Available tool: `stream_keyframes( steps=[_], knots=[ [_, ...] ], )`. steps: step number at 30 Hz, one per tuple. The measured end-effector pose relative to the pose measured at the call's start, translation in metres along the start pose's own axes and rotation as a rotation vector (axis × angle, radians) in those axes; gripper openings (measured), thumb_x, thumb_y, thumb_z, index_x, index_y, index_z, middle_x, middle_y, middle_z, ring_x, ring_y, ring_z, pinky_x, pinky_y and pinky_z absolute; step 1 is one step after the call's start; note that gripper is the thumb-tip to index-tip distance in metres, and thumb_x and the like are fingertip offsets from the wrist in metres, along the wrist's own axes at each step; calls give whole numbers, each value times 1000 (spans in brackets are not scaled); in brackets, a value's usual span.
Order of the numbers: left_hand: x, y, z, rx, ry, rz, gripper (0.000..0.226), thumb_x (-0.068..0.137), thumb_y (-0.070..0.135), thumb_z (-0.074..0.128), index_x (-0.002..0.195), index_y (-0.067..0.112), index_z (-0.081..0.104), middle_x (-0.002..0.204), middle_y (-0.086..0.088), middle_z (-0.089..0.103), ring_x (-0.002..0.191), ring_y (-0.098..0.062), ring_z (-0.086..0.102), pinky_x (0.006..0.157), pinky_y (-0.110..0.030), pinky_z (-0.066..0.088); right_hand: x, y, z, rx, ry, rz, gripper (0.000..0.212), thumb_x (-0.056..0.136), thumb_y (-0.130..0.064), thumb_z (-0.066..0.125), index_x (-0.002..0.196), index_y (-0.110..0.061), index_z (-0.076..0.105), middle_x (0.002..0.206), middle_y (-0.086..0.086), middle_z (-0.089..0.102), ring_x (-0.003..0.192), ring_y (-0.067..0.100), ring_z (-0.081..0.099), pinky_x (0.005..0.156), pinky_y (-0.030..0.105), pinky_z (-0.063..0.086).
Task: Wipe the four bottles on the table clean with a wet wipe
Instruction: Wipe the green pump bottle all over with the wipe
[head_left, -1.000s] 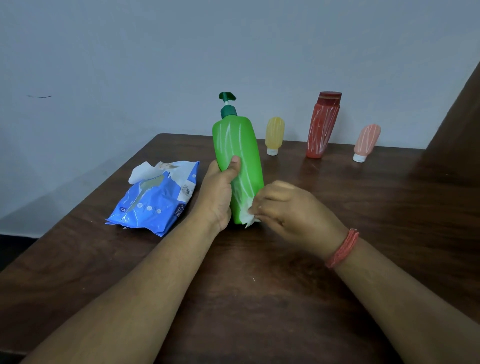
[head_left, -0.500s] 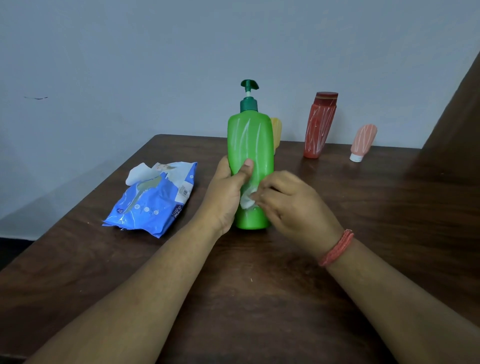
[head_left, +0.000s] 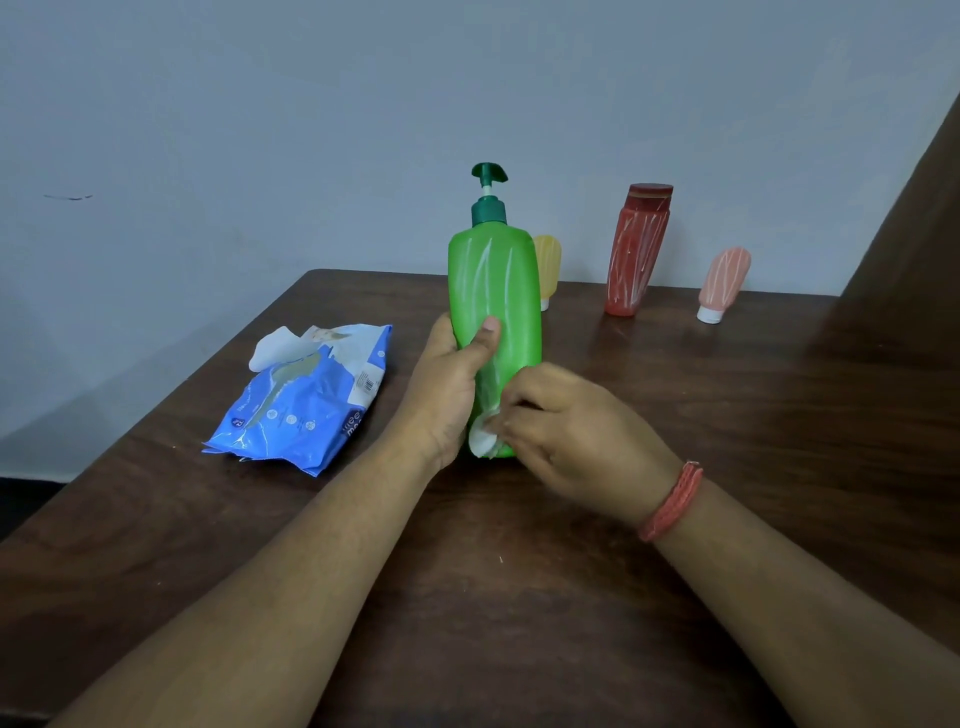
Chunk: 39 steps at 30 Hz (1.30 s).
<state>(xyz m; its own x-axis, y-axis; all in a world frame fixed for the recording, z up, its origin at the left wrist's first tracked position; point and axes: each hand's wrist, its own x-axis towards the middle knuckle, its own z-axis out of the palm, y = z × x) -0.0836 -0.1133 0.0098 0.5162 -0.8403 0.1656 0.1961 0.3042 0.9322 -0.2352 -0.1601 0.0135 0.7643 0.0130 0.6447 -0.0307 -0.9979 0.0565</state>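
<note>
**A:** Four bottles show on your counter (head_left: 519, 597). Which one do you have?

**B:** You have the green pump bottle (head_left: 493, 312), standing upright at the centre of the frame. Your left hand (head_left: 447, 384) grips its lower half from the left, fingers wrapped behind and the thumb laid across the front.

**A:** And your right hand (head_left: 566, 431)?

**B:** It sits low at the bottle's right side, near the base. Its fingers are curled and pinch a white wet wipe (head_left: 483, 441) against the green plastic, just above the counter. Only a small bunched part of the wipe shows beneath your fingertips. A red thread band (head_left: 670, 501) circles that wrist.

**A:** Where are the other three?

**B:** Along the far edge, upper right of centre, close to the wall (head_left: 311, 130). The yellow bottle (head_left: 548, 265) is mostly hidden behind the green one. The red bottle (head_left: 636, 249) stands right of it, tall and streaked with white lines. The pink bottle (head_left: 722, 283) is furthest right, resting on its white cap. All three are well apart from your hands.

**A:** Anything at the left?

**B:** A blue wipes pack (head_left: 301, 400) lies flat at centre left, near your left hand, with a white wipe poking out of its top end.
</note>
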Motion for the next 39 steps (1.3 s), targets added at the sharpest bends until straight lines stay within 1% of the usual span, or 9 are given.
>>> stream_keyframes(
  steps=[3, 7, 11, 14, 18, 21, 29, 35, 39],
  knots=[
    [0, 0, 0, -15, -5, -3, 21, 101, 25, 58, 121, 19, 57, 114, -12, 72, 101, -28, 71, 86, -47, 57, 3, 8, -5, 15, 134, 148, 17, 94, -12, 62, 81, -3, 69, 85, 10, 58, 77, 27, 57, 63, 43, 51],
    [0, 1, -1, 1, 2, -10, 25, 100, 28, 59, 123, 20, 57, 115, -11, 72, 105, -29, 71, 92, -50, 56, -3, 0, 0, 24, -22, -2, 6, 91, -7, 69, 86, -5, 71, 88, 9, 60, 78, 25, 58, 63, 42, 52],
    [-3, 2, 0, -19, -14, -13, 24, 100, 25, 59, 123, 19, 57, 114, -10, 72, 102, -28, 71, 82, -44, 57, -1, 9, -4, 22, 147, 194, 9, 92, -9, 66, 86, -4, 70, 87, 9, 58, 79, 25, 58, 66, 43, 51],
    [-4, 4, 1, -9, -43, -14, 26, 101, 24, 58, 125, 18, 56, 115, -11, 72, 103, -28, 71, 82, -43, 56, -2, 6, -3, 8, 104, 147, 8, 92, -8, 65, 90, -3, 71, 89, 8, 59, 82, 24, 58, 69, 42, 51],
    [-8, 5, 4, 17, -95, -1, 28, 102, 21, 55, 129, 15, 54, 114, -9, 73, 99, -23, 72, 79, -37, 58, 1, 10, -8, -8, 254, 289, 8, 90, -6, 68, 95, -3, 73, 90, 8, 59, 82, 23, 59, 70, 40, 51],
    [-11, 6, 6, 41, -127, 14, 24, 102, 21, 54, 126, 17, 54, 108, -4, 74, 97, -19, 72, 77, -32, 59, 0, 9, -8, -17, 218, 235, 7, 91, -5, 67, 92, -1, 72, 89, 9, 59, 80, 23, 58, 68, 40, 51],
    [-14, 6, 10, 91, -137, 65, 34, 89, 35, 61, 122, 26, 57, 109, 2, 75, 103, -16, 71, 82, -32, 55, 4, 11, -11, -83, 297, 233, 11, 91, -4, 65, 89, 4, 71, 87, 14, 61, 78, 27, 59, 66, 42, 52],
    [-16, 5, 11, 205, -163, 112, 38, 89, 50, 63, 122, 33, 56, 118, 3, 72, 114, -18, 67, 96, -41, 53, 2, 13, -17, -80, 340, 247, 7, 90, 1, 66, 91, 3, 72, 90, 13, 63, 84, 28, 61, 73, 43, 53],
    [-19, 9, 9, 285, -254, 104, 45, 83, 52, 65, 123, 35, 50, 116, 9, 71, 113, -10, 66, 94, -32, 53, 1, 21, -24, -104, 392, 279, 11, 93, -2, 63, 91, 3, 72, 92, 13, 64, 85, 29, 61, 73, 44, 52]
  ],
)
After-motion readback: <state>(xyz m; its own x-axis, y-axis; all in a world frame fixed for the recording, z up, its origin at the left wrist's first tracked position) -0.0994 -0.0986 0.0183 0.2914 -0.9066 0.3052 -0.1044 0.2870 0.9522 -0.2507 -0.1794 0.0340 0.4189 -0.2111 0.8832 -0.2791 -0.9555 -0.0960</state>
